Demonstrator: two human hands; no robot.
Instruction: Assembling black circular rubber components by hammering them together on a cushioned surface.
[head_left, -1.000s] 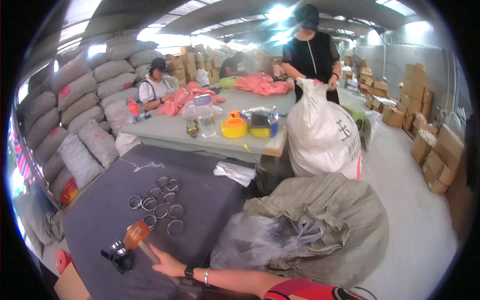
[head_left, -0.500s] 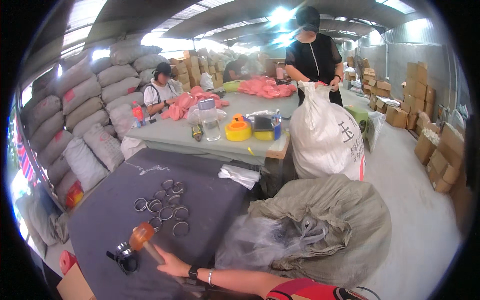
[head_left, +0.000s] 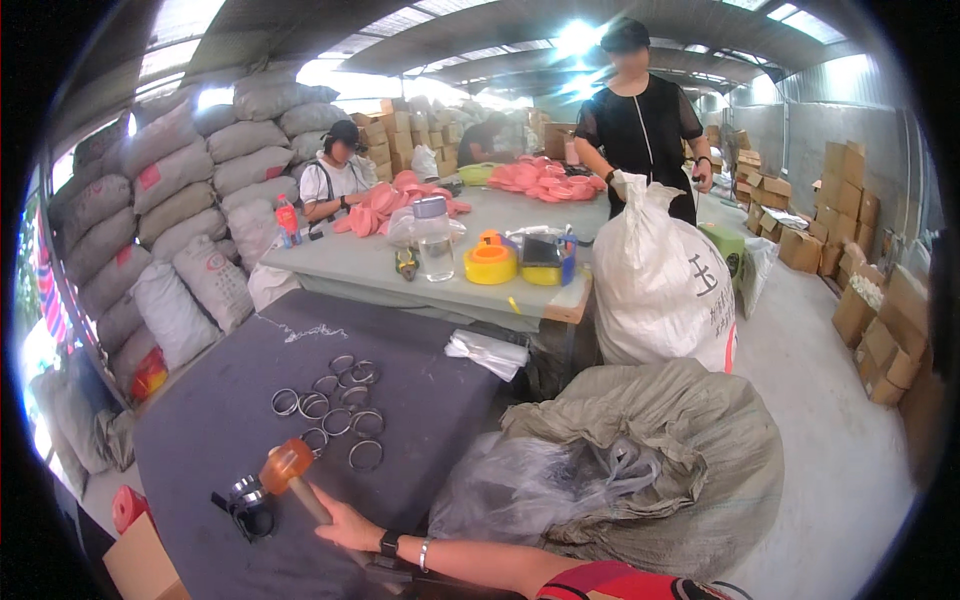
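Mallet (head_left: 288,464) in a worker's right hand (head_left: 348,527), fingers wrapped around its handle, has its orange head just beside black-strapped metal bands (head_left: 249,500) on the dark tabletop (head_left: 215,400); the left hand is out of view. A loose hold or a tilted head could send it skidding, scattering the nearby metal rings (head_left: 351,423). Clear plastic (head_left: 490,490) and a drab sack (head_left: 730,460) crowd beyond the forearm (head_left: 485,560), where a bracelet (head_left: 424,555) might snag.
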